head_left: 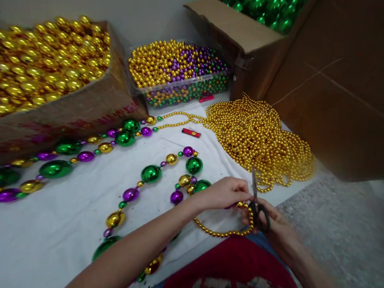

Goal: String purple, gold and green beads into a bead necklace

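Gripping metal scissors (pixel 255 196), right hand (pixel 279 224) sits beside left hand (pixel 227 192) pinching round gold beads (pixel 225 234).

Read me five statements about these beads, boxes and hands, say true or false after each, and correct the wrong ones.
1. Black-handled metal scissors are in the right hand. True.
2. The brown cardboard box at left holds green balls. False: it holds shiny gold balls.
3. The clear plastic bin contains gold, purple and green beads. True.
4. The small red rectangular object sits inside that bin. False: it lies on the white cloth.
5. The left hand is beside a looped strand of round gold beads. True.
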Demonstrator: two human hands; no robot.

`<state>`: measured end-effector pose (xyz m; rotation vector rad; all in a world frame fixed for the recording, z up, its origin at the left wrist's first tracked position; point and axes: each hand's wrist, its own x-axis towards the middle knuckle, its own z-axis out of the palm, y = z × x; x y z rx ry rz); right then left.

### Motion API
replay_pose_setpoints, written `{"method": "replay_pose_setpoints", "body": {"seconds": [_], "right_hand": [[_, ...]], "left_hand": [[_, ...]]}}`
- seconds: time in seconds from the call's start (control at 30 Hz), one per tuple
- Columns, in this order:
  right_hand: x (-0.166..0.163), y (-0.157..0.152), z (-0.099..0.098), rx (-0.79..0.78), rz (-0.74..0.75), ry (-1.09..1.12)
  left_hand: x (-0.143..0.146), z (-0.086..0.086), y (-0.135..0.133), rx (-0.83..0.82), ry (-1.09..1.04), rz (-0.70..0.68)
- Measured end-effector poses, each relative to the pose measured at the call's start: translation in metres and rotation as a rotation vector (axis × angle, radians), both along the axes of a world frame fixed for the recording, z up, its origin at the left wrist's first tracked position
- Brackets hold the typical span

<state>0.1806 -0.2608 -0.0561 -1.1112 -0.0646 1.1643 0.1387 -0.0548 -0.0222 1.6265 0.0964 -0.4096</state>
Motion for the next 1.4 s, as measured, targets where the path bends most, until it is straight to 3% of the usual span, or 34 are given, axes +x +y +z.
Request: {"method": "replay_pose_setpoints", "body": {"seconds": [0.1,0.17,0.3,0.33,0.4,0.5,0.6,0.67,0.87,1.07,1.13,1.27,1.4], "right_hand": [[-0.01,0.009,-0.001,-0.011,-0.039,0.041],[-0.012,0.011,0.001,-0.013,-0.073,0.05],[-0.014,0.011,0.003,-0.023,-0.104,0.055],[-0.015,0.01,0.003,-0.027,-0.107,0.054],[-0.017,0.01,0.001,-0.027,-0.102,0.042],[-0.02,0.011,-0.002,-0.002,-0.076,0.0],[-0.021,0.013,-0.003,0.026,-0.077,-0.061],[-0.02,0.014,-0.001,0.01,-0.079,-0.111],[-0.021,0.008,0.007,-0.09,-0.009,-0.251],[-0.013,-0.027,0.001,-0.207,-0.217,-0.277],[-0.01,-0.046,0.0,-0.214,-0.112,-0.269],[-0.015,-0.075,0.005,-0.16,0.255,-0.135],[-0.021,-0.079,0.008,-0.147,0.346,-0.042]], "left_hand": [[0.004,-0.007,-0.001,0.344,-0.103,0.055],[-0.002,-0.003,-0.003,0.486,-0.199,0.142],[-0.034,0.015,-0.01,0.614,-0.261,0.496],[-0.045,0.017,-0.013,0.576,-0.192,0.552],[-0.062,0.014,-0.022,0.349,0.025,0.58],[-0.074,-0.003,-0.04,-0.222,0.304,0.65],[-0.067,-0.021,-0.055,-0.754,0.337,0.86],[-0.058,-0.028,-0.061,-0.958,0.33,0.937],[-0.047,-0.035,-0.066,-1.04,0.353,1.031],[-0.05,-0.036,-0.066,-1.053,0.409,1.047],[-0.051,-0.036,-0.066,-1.056,0.423,1.042],[-0.052,-0.037,-0.068,-1.059,0.439,1.028],[-0.053,-0.04,-0.071,-1.071,0.438,1.012]]}}
